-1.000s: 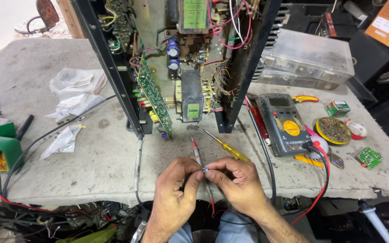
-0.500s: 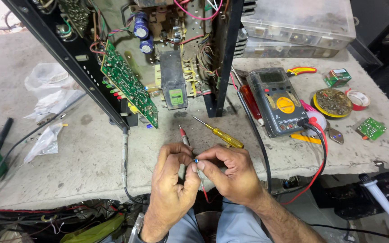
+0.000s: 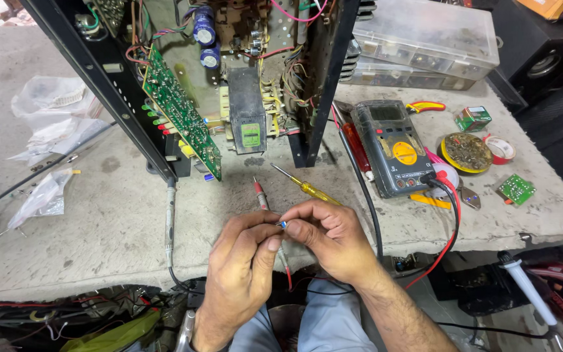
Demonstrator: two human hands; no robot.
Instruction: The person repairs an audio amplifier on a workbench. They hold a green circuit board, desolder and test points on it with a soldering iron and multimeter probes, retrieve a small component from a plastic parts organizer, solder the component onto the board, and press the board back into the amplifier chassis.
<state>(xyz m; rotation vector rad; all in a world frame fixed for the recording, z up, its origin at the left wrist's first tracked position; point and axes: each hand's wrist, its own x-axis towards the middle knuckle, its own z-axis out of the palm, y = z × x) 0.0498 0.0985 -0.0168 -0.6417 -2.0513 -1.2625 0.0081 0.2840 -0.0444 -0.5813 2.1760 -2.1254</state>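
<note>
A tiny blue electronic component [image 3: 283,224] is pinched between the fingers [image 3: 274,242] of the left hand [image 3: 239,274] and those of the right hand [image 3: 330,238], both closed narrowly on it just above the near edge of the grey concrete tabletop [image 3: 99,215]. The part seems to be under inspection or preparation; a steady pinch is called for next. Under the hands a red-tipped meter probe [image 3: 260,194] is lying, with a yellow-handled screwdriver [image 3: 304,188] just beside. Behind, an opened amplifier chassis [image 3: 229,78] is standing; a grey multimeter [image 3: 392,146] is trailing leads close to the right wrist.
</note>
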